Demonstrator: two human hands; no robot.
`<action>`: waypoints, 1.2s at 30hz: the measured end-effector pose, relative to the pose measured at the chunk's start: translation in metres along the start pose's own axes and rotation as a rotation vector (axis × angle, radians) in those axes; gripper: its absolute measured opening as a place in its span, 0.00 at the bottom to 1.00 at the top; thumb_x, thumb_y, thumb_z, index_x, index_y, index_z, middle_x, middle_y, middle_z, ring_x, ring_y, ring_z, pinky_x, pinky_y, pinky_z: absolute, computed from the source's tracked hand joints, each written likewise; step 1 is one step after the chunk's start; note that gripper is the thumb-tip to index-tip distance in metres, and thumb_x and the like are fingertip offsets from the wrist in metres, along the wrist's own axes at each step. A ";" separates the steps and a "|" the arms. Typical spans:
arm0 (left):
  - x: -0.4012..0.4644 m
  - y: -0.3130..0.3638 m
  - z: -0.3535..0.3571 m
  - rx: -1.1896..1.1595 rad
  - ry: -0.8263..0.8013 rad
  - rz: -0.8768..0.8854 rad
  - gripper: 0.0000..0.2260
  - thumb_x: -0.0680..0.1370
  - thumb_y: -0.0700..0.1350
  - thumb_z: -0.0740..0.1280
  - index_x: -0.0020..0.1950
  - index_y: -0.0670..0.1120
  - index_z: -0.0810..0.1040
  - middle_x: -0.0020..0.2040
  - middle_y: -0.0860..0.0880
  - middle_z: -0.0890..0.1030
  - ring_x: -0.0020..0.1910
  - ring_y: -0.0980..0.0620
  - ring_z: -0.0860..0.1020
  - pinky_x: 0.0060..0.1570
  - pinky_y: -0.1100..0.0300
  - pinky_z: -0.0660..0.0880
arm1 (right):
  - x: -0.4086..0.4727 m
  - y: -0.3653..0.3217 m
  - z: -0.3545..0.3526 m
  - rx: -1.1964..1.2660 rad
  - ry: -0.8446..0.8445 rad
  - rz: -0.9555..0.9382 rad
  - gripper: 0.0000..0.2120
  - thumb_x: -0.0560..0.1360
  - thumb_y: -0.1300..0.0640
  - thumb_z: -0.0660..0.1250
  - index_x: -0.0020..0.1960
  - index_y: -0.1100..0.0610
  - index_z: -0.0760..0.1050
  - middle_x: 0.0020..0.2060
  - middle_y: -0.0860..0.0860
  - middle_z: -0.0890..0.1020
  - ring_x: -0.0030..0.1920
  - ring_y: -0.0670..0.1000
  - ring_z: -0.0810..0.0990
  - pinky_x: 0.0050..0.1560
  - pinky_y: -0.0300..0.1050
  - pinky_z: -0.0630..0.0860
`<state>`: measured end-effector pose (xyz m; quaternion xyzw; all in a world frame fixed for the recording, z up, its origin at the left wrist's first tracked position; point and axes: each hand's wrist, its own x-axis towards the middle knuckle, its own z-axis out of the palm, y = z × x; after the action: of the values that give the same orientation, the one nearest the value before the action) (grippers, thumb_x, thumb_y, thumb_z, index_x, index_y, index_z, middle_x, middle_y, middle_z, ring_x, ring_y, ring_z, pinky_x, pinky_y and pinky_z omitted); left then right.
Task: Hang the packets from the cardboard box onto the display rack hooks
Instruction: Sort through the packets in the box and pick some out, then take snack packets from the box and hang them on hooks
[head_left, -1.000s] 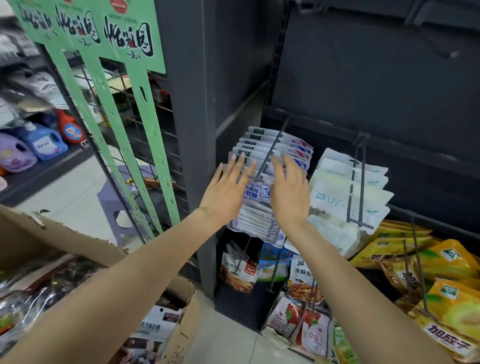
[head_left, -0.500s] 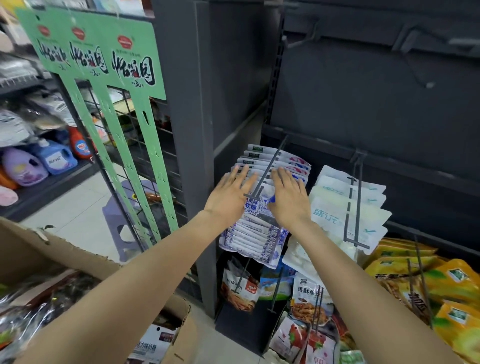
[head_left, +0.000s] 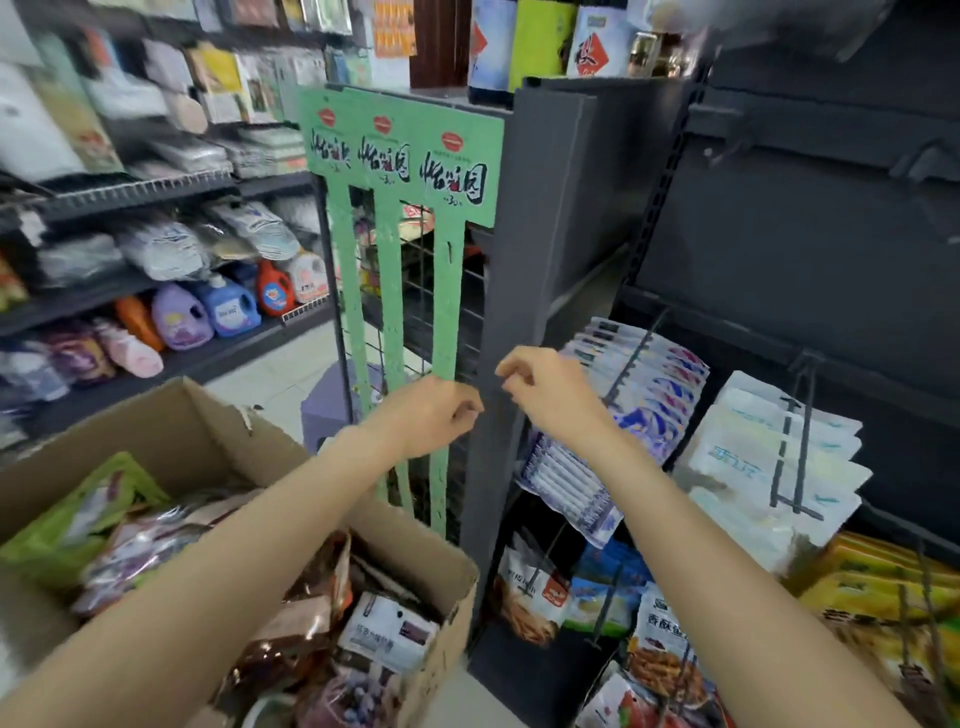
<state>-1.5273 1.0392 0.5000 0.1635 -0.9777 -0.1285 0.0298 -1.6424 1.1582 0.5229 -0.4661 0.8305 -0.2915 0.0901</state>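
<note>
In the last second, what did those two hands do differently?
Both hands came off the blue-and-white packets and drew back left, toward the box. The left hand and right hand now hang empty with fingers loosely curled, in front of the grey post. The packets stay on their hook, as do the white ones.

Detergent bottles (head_left: 208, 312) line a shelf behind a green sign (head_left: 405, 156).

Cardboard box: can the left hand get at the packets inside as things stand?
Probably yes. The cardboard box is open-topped, its packets exposed, and the left hand holds nothing above it, nothing between.
</note>
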 end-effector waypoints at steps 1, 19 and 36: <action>-0.015 -0.015 -0.002 0.003 0.005 -0.041 0.11 0.80 0.45 0.59 0.59 0.49 0.77 0.47 0.50 0.81 0.44 0.51 0.77 0.44 0.57 0.75 | -0.001 -0.013 0.012 -0.001 -0.065 -0.006 0.10 0.77 0.61 0.59 0.53 0.52 0.78 0.49 0.54 0.82 0.49 0.55 0.80 0.52 0.53 0.77; -0.186 -0.222 0.102 0.008 -0.565 -0.535 0.49 0.67 0.67 0.68 0.78 0.49 0.47 0.78 0.45 0.46 0.76 0.40 0.44 0.72 0.38 0.53 | -0.022 -0.090 0.314 -0.104 -0.726 0.041 0.39 0.71 0.57 0.66 0.77 0.52 0.53 0.75 0.53 0.57 0.75 0.57 0.56 0.73 0.55 0.57; -0.192 -0.229 0.091 -0.022 -0.248 -0.455 0.13 0.78 0.47 0.63 0.62 0.46 0.75 0.54 0.42 0.79 0.54 0.41 0.78 0.52 0.48 0.76 | -0.012 -0.111 0.323 -0.238 -0.235 -0.122 0.12 0.80 0.50 0.60 0.51 0.51 0.81 0.46 0.51 0.81 0.48 0.54 0.79 0.47 0.50 0.73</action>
<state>-1.2834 0.9150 0.3496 0.3617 -0.9105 -0.1618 -0.1183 -1.4195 0.9955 0.3217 -0.5537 0.8132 -0.1395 0.1130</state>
